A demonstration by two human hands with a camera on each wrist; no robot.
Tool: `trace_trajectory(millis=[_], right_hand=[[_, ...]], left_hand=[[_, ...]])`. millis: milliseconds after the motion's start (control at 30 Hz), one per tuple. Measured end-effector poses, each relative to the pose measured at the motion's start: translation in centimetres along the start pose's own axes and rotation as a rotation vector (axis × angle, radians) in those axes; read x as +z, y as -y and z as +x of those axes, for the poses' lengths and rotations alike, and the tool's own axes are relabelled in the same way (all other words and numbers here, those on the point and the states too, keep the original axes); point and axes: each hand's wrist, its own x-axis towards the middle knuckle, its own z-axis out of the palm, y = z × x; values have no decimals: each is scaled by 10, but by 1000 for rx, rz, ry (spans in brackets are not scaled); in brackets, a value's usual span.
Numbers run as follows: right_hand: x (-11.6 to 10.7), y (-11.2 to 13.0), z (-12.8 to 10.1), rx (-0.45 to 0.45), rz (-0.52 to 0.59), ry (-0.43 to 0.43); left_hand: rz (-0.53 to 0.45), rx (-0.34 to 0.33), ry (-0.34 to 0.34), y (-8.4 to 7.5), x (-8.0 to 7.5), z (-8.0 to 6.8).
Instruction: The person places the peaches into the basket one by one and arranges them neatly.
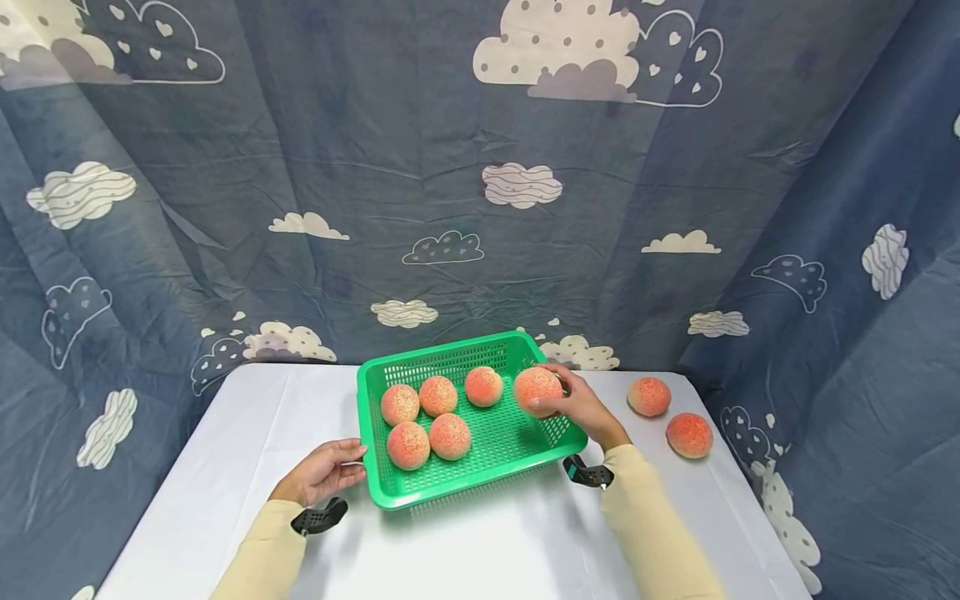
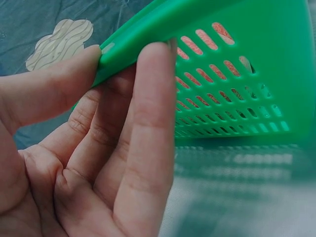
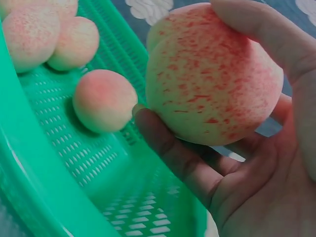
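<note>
A green plastic basket [image 1: 495,435] with slotted walls sits tilted slightly on the white table. Several peaches, red-speckled, lie in it, mostly toward its left side; one peach [image 3: 105,101] rests apart from the cluster. My left hand [image 1: 322,471] pinches the basket's left rim, with the thumb over the edge and fingers beneath it in the left wrist view. Over the basket's right end, my right hand [image 1: 581,407] holds a peach [image 3: 215,79] between thumb and fingers, raised above the basket floor. Part of this peach is hidden by the thumb.
Two more peaches, one farther back [image 1: 649,397] and one nearer [image 1: 689,436], lie on the table [image 1: 465,550] to the right of the basket. A dark blue cloud-print curtain [image 1: 420,192] hangs behind the table and along its sides.
</note>
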Motion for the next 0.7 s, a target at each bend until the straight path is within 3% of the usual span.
trace_trajectory(millis=[133, 367, 700], right_hand=[[12, 4, 5, 17, -13, 54], [28, -20, 26, 80, -70, 60], [50, -32, 48, 134, -108, 105]], left_hand=[[-1, 4, 8, 0, -1, 0], [-1, 0, 11, 0, -2, 1], [11, -1, 5, -1, -2, 1]])
